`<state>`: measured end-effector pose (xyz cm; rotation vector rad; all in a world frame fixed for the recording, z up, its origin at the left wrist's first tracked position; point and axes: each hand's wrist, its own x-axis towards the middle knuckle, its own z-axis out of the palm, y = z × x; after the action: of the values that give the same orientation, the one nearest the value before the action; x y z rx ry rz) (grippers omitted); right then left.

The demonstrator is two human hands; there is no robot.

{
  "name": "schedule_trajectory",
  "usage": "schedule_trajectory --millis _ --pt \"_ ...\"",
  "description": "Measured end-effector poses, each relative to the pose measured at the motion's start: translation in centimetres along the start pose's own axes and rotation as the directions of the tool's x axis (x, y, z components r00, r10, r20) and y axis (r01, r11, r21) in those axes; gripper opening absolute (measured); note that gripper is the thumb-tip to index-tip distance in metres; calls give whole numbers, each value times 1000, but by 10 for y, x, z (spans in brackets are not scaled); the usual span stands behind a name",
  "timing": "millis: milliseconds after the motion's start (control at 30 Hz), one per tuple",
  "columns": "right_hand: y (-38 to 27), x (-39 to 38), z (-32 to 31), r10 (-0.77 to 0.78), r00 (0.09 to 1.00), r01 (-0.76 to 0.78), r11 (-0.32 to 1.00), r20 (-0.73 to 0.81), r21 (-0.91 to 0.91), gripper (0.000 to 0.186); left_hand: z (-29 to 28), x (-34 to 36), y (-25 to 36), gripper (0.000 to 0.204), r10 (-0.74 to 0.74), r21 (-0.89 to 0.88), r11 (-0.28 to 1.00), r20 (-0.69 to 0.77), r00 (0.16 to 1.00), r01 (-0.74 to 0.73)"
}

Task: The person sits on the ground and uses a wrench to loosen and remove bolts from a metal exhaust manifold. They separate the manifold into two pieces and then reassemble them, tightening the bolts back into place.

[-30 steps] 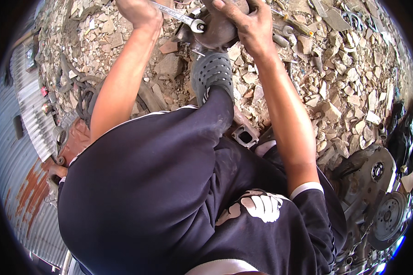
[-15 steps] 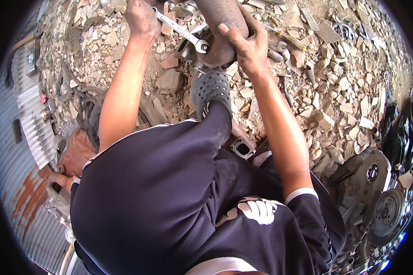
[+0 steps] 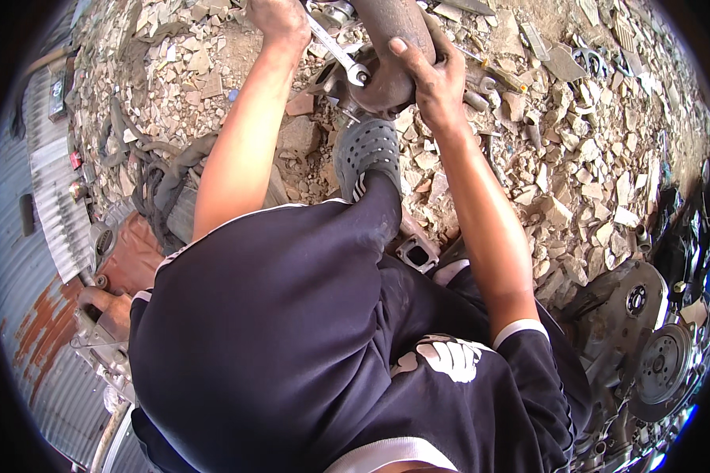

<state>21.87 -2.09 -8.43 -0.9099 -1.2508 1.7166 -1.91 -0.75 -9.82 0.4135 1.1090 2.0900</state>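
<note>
Rubble (image 3: 564, 150); L hand (image 3: 282, 24) @top-edge, prob. w/ wrench (image 3: 335, 47)

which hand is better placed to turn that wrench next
Probably the left. The left hand is at the upper part of the wrench, though its fingers run out of view. The right hand is clasped on the brown pipe, so it seems better suited to steadying that.

The left forearm (image 3: 243, 142) slants from left of centre toward the upper edge, where the left hand (image 3: 280, 21) is curled and partly cut off — its fingertips cannot be made out. The right forearm (image 3: 481, 189) (bare, like the other) leans up and leftward from right of centre; the right hand (image 3: 440, 83) grips near top centre, thumb (image 3: 412, 57) pointing up-left.
</note>
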Motion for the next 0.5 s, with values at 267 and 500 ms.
schedule_trajectory --millis 267,500 --pt "0 -9 -4 2 999 -3 1000 45 31 93 3 -19 5 33 145 282 955 -180 973 -91" --pt "4 -12 -4 -28 997 25 999 70 45 85 -1 -69 44 43 52 167 986 -383 922 14"
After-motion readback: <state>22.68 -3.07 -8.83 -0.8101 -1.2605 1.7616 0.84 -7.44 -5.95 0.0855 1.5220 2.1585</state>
